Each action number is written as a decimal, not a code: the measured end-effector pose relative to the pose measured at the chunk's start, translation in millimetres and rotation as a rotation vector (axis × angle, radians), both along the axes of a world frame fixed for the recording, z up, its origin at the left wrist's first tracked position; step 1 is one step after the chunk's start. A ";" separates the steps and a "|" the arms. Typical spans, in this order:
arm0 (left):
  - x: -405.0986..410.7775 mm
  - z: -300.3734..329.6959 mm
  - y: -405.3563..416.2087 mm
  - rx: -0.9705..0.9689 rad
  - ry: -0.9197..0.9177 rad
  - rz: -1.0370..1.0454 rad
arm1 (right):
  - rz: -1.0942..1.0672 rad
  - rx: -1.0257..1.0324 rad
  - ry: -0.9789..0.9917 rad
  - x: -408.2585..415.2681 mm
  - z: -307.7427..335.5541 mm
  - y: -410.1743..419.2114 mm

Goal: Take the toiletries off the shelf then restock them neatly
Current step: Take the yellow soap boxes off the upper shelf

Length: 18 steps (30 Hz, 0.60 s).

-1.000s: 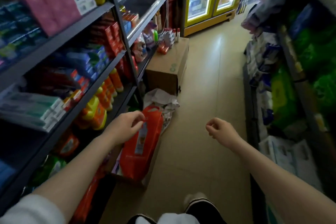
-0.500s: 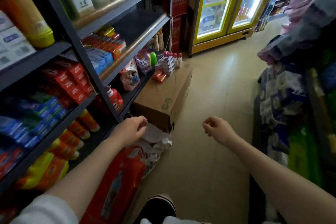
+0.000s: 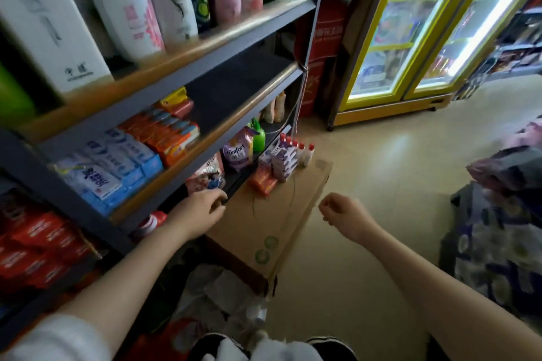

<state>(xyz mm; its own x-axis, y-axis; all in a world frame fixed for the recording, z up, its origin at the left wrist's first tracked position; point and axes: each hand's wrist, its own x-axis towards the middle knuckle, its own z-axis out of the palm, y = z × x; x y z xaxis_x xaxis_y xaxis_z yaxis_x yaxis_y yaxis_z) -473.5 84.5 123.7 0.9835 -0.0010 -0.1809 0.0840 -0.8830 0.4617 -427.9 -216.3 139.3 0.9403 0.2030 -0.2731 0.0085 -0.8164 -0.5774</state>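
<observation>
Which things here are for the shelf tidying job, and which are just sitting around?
For the job:
- small white bottles with red caps
- purple boxes
- orange packs
- cardboard box under them
- shelf

Just there:
- drinks fridges
- crumpled bags

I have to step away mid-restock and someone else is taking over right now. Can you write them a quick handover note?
Left hand: holds nothing, fingers loosely curled, reaching toward the lower shelf edge by the pink packet.
Right hand: loosely curled, holds nothing, hovering over the aisle floor beside the box.
Already off the shelf, standing on the box: purple packs, red-capped bottles, an orange pack.
Still shelved: the Comfort pouch, a green bottle, soap bars above.
Left to do: clear the rest of that shelf, then restock everything neatly.
</observation>
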 end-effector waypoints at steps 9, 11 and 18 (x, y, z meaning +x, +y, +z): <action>114.2 21.3 -7.1 -0.125 -0.217 0.198 | 0.305 -0.021 0.058 178.6 -32.3 48.9; 136.0 14.4 -8.9 -0.111 -0.215 0.287 | 0.422 -0.023 0.060 219.5 -35.7 67.4; 188.5 -8.5 -5.6 0.055 -0.189 0.722 | 0.815 0.084 -0.014 324.9 -28.7 139.6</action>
<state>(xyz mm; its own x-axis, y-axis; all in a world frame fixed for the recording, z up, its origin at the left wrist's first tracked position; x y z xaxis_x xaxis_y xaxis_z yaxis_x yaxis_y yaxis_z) -285.0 78.9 115.2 0.7503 0.6610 0.0098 0.5756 -0.6605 0.4820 -103.0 -76.7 110.6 0.4920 0.8434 -0.2158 0.5885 -0.5049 -0.6315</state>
